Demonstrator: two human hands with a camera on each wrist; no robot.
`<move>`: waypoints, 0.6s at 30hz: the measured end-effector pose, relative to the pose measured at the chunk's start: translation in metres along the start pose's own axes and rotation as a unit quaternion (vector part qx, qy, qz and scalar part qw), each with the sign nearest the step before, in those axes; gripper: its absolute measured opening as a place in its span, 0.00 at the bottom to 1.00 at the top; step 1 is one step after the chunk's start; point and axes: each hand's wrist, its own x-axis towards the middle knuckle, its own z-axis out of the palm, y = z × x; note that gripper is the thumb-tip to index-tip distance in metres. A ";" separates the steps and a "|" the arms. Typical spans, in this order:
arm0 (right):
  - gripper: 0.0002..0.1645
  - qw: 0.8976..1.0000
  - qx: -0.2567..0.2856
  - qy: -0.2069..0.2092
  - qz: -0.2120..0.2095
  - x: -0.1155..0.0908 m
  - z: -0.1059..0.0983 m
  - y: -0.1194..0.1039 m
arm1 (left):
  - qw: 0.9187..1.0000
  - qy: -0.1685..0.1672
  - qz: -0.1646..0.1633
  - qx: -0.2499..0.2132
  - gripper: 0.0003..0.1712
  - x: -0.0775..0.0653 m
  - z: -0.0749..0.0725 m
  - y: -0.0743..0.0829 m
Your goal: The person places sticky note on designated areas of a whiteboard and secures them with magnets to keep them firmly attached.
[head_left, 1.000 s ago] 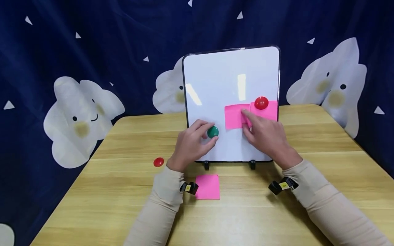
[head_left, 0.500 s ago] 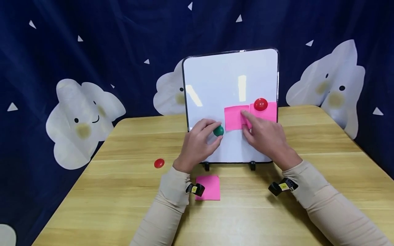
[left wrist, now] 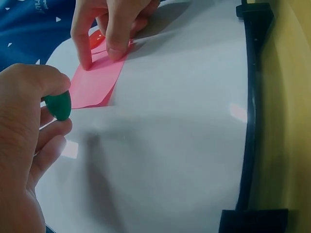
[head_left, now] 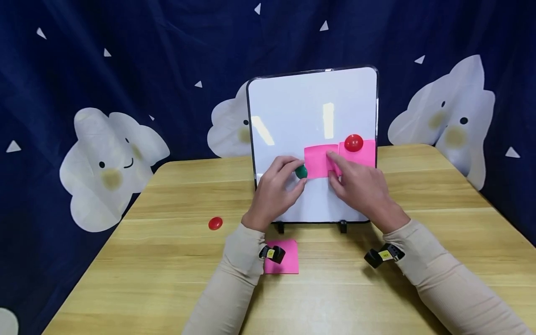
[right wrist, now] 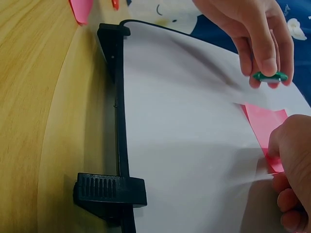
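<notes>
My left hand (head_left: 273, 191) pinches a round green magnet (left wrist: 59, 105) between thumb and fingers. In the right wrist view the magnet's flat back faces the whiteboard (head_left: 289, 111), with a gap between them. Just right of that magnet, a pink sticky note (head_left: 317, 163) lies against the board, its lower edge lifting a little. My right hand (head_left: 363, 184) presses this note with the index fingertip and thumb. Beside it hangs a second pink note (head_left: 364, 154), partly behind the right hand, with a red magnet (head_left: 353, 143) on its top edge.
Black feet (right wrist: 112, 189) hold the whiteboard upright on the wooden table (head_left: 167, 260). Another red magnet (head_left: 215, 223) lies left of the board. In front, a pink sticky note or pad (head_left: 289, 263) is partly covered by the left wrist camera. A dark blue curtain (head_left: 167, 37) hangs behind.
My left hand has carried the green magnet right and slightly up, to the left edge of the pressed note. The right hand has stayed in place on that note.
</notes>
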 end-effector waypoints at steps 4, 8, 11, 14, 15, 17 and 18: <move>0.30 1.000 0.001 0.000 -0.001 0.000 -0.001 0.000 | 1.000 0.001 -0.006 0.007 0.20 0.004 0.002 0.001; 0.29 1.000 0.002 0.002 -0.004 0.001 -0.003 -0.001 | 1.000 0.004 -0.006 0.016 0.20 0.010 0.004 0.004; 0.28 1.000 -0.001 0.001 -0.007 0.001 -0.003 -0.001 | 1.000 0.008 -0.006 0.024 0.21 0.015 0.006 0.007; 0.27 1.000 -0.003 0.003 -0.013 0.000 -0.002 -0.001 | 0.999 0.009 -0.005 0.032 0.21 0.019 0.008 0.009; 0.27 1.000 -0.004 0.004 -0.016 0.000 -0.002 -0.001 | 0.999 0.008 -0.005 0.037 0.21 0.021 0.009 0.010; 0.27 1.000 -0.004 0.005 -0.020 -0.001 -0.002 -0.001 | 0.999 0.007 -0.004 0.048 0.21 0.024 0.011 0.011; 0.27 1.000 -0.005 0.006 -0.021 -0.001 -0.002 -0.001 | 0.998 0.006 -0.004 0.055 0.21 0.025 0.013 0.012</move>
